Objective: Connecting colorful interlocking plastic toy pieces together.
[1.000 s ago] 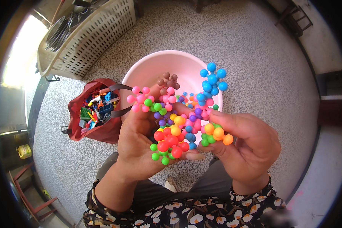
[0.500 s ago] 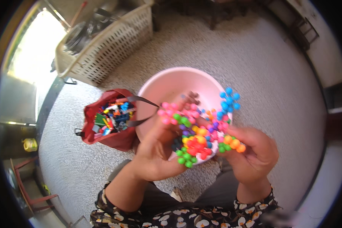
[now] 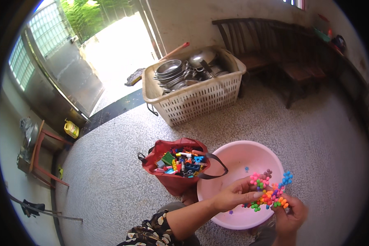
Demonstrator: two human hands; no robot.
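Together, two hands (image 3: 233, 194) (image 3: 290, 213), one toy cluster (image 3: 269, 191)

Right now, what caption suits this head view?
Two hands hold a colourful toy cluster over a pink basin.

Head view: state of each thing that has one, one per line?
Cluster of coloured knobbed toy pieces: joined, held in both hands.
Left hand: gripping cluster.
Right hand: gripping cluster from below.
Pink basin: upright, nearly empty.
Red bag: open, full of building blocks.
White basket: holds metal cookware.
Door: open.
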